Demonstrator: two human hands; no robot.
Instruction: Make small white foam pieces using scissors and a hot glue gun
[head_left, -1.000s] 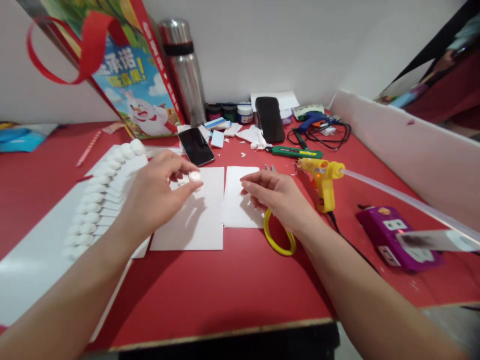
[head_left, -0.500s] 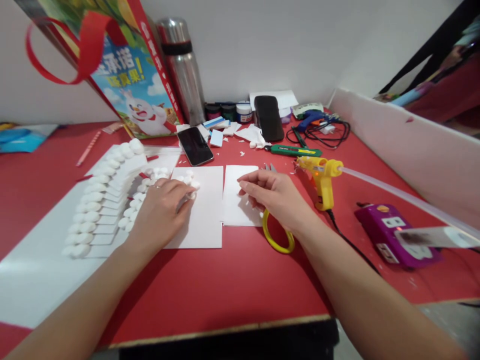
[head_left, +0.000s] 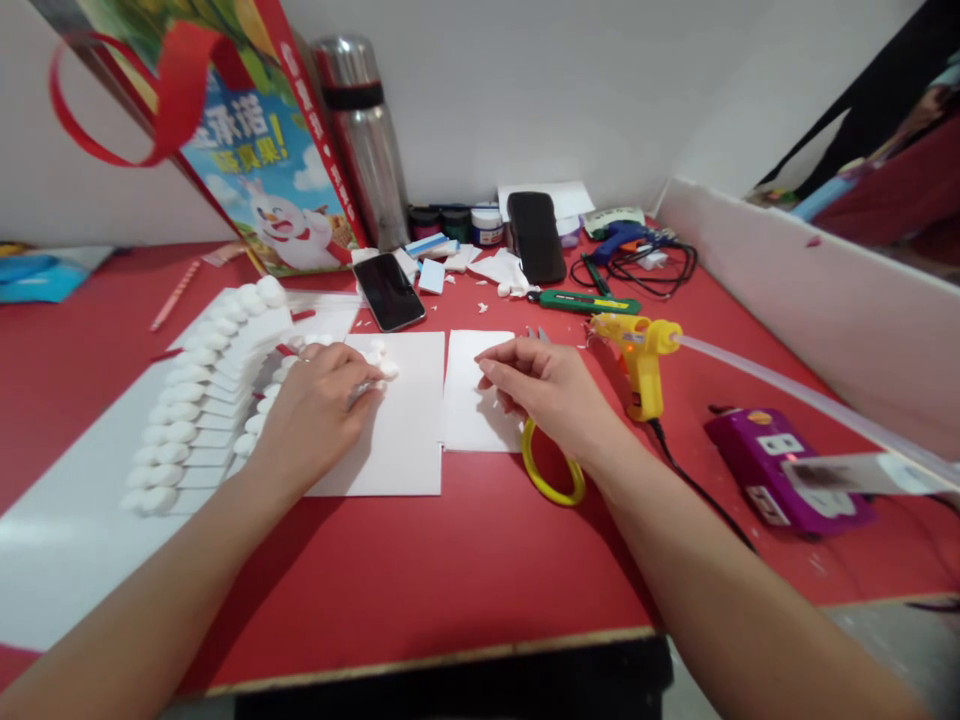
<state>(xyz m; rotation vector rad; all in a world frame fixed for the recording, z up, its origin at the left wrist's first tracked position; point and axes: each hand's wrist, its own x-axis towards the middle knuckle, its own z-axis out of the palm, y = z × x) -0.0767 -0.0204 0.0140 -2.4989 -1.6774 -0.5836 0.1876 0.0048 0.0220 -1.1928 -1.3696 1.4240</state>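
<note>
Over the left part of a white board (head_left: 409,440), my left hand (head_left: 322,405) has its thumb and forefinger pinched at small white pieces (head_left: 384,368); what lies between the fingertips is too small to tell. My right hand (head_left: 544,385) hovers above a smaller white sheet (head_left: 469,400), thumb and fingers drawn together, with whatever they hold too small to make out. Beneath that wrist, yellow-handled scissors (head_left: 555,490) rest on the table. To the left, a stepped white model edged with rounded white pieces (head_left: 180,411) stands on a large white sheet (head_left: 67,530).
A yellow glue gun (head_left: 646,375) with a long clear stick lies at the right, near a purple box (head_left: 787,470). Behind are a phone (head_left: 390,292), a dark phone (head_left: 536,238), a green cutter (head_left: 589,302), a steel flask (head_left: 367,150) and a printed box (head_left: 277,200).
My left hand has shifted slightly left and its fingertips have drawn closer together. My right hand looks almost unchanged.
</note>
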